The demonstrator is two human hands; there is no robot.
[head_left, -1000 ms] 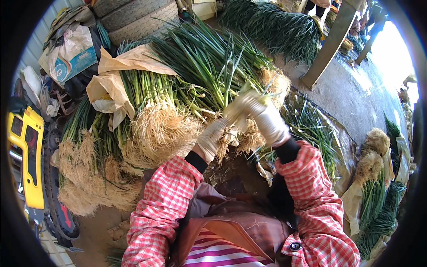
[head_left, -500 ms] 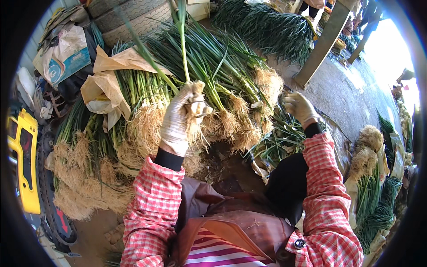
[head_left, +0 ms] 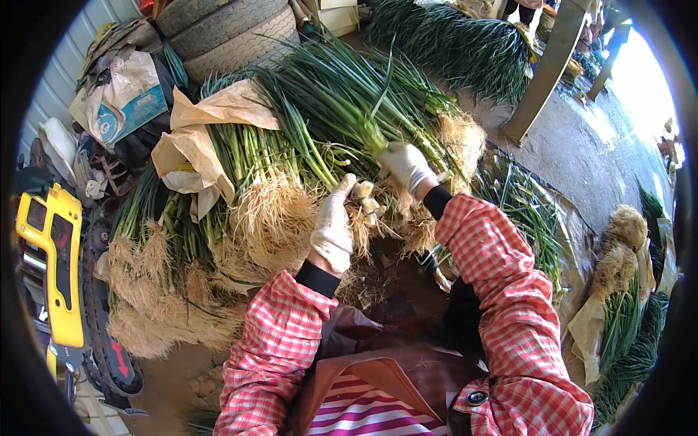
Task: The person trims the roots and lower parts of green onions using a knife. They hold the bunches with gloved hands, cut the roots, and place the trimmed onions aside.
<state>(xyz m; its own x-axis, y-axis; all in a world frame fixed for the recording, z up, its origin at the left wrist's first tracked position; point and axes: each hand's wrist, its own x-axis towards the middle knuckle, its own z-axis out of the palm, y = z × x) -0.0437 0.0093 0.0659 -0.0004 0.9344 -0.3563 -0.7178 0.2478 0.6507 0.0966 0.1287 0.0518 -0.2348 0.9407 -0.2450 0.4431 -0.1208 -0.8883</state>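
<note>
Both hands wear pale gloves. My left hand (head_left: 333, 225) is closed on a green onion (head_left: 323, 167) near its pale, rooted base, low in the middle of the pile. My right hand (head_left: 407, 167) is higher and to the right, its fingers closed round green stalks (head_left: 372, 138). Thick bundles of leafy onions (head_left: 334, 87) lie beyond both hands, their fibrous roots (head_left: 269, 207) toward me. Left of them, brown paper (head_left: 193, 156) wraps some stalks. The tips of some fingers are hidden among the plants.
Stacked tyres (head_left: 229, 40) and piled sacks (head_left: 120, 94) stand at the back left, beside a yellow tracked machine (head_left: 69, 312). A metal post (head_left: 542, 80) rises at right from the concrete floor (head_left: 596, 160). More onion bundles lie at far right (head_left: 614, 334) and back (head_left: 451, 51), where a person's legs show.
My left hand, which was raised with an upright onion half a second ago, is lower and right, the stalk tilted into the pile. My right hand has moved left and closed on stalks.
</note>
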